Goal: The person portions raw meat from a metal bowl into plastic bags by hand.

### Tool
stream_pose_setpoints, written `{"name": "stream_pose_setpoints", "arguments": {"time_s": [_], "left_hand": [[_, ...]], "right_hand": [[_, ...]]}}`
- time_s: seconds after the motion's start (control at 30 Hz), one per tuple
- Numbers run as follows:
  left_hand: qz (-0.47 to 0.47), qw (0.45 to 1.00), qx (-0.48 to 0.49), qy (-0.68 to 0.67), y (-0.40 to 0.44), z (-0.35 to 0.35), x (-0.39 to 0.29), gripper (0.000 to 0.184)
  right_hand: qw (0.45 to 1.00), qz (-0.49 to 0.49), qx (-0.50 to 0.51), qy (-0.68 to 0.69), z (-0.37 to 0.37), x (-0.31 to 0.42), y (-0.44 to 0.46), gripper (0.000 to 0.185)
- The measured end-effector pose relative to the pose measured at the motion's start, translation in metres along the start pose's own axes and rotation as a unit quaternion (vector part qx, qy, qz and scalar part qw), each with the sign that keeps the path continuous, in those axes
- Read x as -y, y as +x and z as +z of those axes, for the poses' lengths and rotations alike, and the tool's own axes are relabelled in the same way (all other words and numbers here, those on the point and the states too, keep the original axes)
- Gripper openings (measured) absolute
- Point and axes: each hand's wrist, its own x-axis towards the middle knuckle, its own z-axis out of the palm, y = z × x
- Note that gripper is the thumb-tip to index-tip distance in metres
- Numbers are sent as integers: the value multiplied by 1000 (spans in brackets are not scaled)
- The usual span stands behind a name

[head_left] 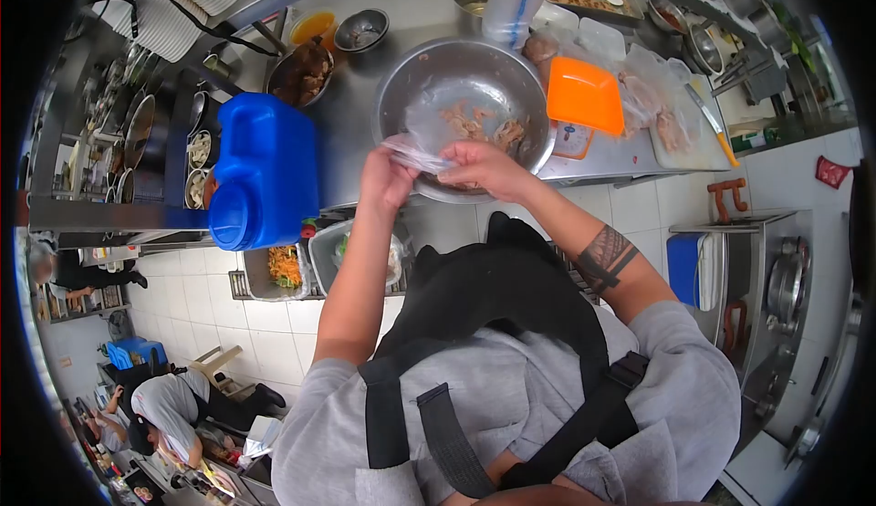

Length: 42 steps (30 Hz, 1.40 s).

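Observation:
A clear plastic bag [416, 156] is stretched between my two hands, over the near rim of a large steel bowl [401, 77]. My left hand [387, 177] is closed on the bag's left end. The fingers of my right hand [484, 166] pinch its other end. Pieces of what looks like raw meat [470, 123] lie in the bowl, partly behind the bag. To the bowl's right, an orange tray [584, 95] rests on a small scale [573, 139].
A big blue jug [265, 168] stands at the left of the counter. On the right, a knife [712, 127] lies on a white cutting board [680, 150] beside bagged meat [639, 100]. Bins of vegetables [281, 269] sit below. Other people [173, 406] work at lower left.

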Motion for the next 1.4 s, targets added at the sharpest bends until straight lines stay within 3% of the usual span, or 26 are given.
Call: {"name": "stream_pose_setpoints", "arguments": {"time_s": [0.03,0.07,0.1,0.13,0.17,0.23,0.3,0.37,0.43,0.47,0.53,0.57,0.63,0.67,0.73,0.77,0.83,0.9,0.97,1.03,1.1,1.17,1.23,1.27,1.3,1.4], "left_hand": [[-4,1000,0,0,4,-5,4,37],[-80,982,166,-32,9,-10,6,36],[-68,989,101,79,-10,17,10,33],[-70,979,36,189,-31,45,13,31],[-70,979,34,189,-31,45,11,31],[-135,948,178,225,-31,41,5,30],[-115,963,197,142,-30,40,2,30],[-12,992,30,122,-32,47,-9,4],[36,978,-34,205,-20,29,-7,13],[90,920,-69,376,-16,25,-5,22],[151,728,-132,656,-39,59,-13,29],[153,729,-136,654,-47,64,-6,29],[278,672,-69,683,-60,73,6,10],[278,672,-71,683,-68,77,8,10],[417,670,101,606,-82,89,8,4],[417,672,96,605,-77,81,5,4],[279,745,111,595,-59,53,-6,20],[262,729,35,631,-46,35,-6,29],[240,709,-43,662,-41,32,-7,38],[314,651,-90,685,-42,37,-11,34],[374,640,-126,659,-47,36,-20,33],[434,621,-162,632,-51,22,-33,33],[388,654,-201,617,-53,0,-47,33],[345,702,-208,588,-53,-6,-50,35],[345,700,-214,587,-52,-10,-49,35],[361,729,-179,553,-49,-11,-41,35]], "right_hand": [[1000,1,-3,2,1,6,-2,19],[993,30,-74,-86,-1,15,0,20],[973,58,-143,-171,-3,21,4,20],[986,-31,-151,-59,-27,-9,22,17],[986,-30,-150,-58,-36,-15,29,17],[969,32,-209,129,-30,-5,32,13],[955,47,-214,198,-33,6,24,10],[984,78,-27,161,-51,14,8,9],[995,71,-19,64,-27,21,-4,8],[997,48,-54,24,-21,19,-1,10],[988,-23,-151,-30,-14,21,10,14],[988,-22,-147,-33,-20,23,17,14],[898,-74,-276,-335,-47,23,35,11],[782,-201,-313,-500,-58,13,45,8],[757,-237,-329,-513,-52,20,47,6],[730,-272,-346,-523,-49,23,47,5],[762,-228,-316,-517,-44,29,43,7],[790,-184,-289,-508,-33,35,35,8],[853,-133,-142,-484,-11,36,27,13],[831,-210,-85,-508,-10,34,34,13],[989,-36,37,-137,-23,47,49,17],[990,-31,23,-132,-62,59,66,27],[939,43,-142,-310,-113,30,102,45],[940,43,-136,-310,-112,18,110,45],[858,6,-142,-494,-106,6,118,51],[663,-36,-136,-735,-57,-37,143,59]]}}
